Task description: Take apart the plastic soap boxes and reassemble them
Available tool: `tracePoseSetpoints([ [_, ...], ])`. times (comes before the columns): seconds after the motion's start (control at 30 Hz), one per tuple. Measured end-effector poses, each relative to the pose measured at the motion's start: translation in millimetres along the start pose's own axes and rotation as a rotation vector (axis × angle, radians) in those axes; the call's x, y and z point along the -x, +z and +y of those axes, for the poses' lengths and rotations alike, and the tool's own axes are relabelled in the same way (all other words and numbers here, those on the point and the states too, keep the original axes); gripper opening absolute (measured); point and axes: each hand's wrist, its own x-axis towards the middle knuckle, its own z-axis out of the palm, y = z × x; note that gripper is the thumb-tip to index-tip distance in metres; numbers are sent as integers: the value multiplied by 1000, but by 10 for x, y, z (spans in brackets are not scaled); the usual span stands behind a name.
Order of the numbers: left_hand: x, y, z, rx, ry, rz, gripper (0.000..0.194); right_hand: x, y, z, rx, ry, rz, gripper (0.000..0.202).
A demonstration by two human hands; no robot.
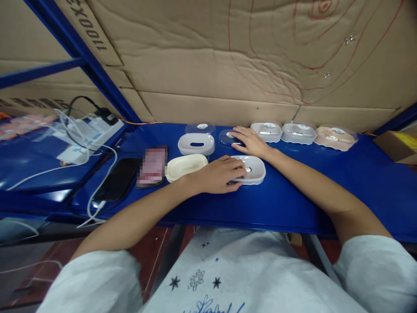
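Observation:
My left hand [224,174] closes around the left end of a light grey oval soap dish [259,169] on the table, thumb at the front and fingers over the rim. A small pale piece shows inside it by the fingertips. Behind it, my right hand [252,141] has its fingers and thumb around the right end of a clear lid [225,138] lying on the table. Left of my left hand sits a cream oval tray [174,168], partly covered by the wrist. A white oval piece with a slot [182,144] stands behind that, with another clear lid [192,129] beyond.
Three lidded soap boxes line the back right: a white one [275,134], a grey one [298,135] and a peach one [332,140]. At left lie two phones [119,180] [152,167], white cables and a power strip [97,130]. Cardboard [202,74] walls the back.

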Motion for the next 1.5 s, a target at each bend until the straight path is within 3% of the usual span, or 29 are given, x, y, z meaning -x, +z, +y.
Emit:
tracePoseSetpoints([
  [1.5, 23, 5, -32, 31, -69, -64, 19, -33, 37, 9, 8, 7, -3, 58],
])
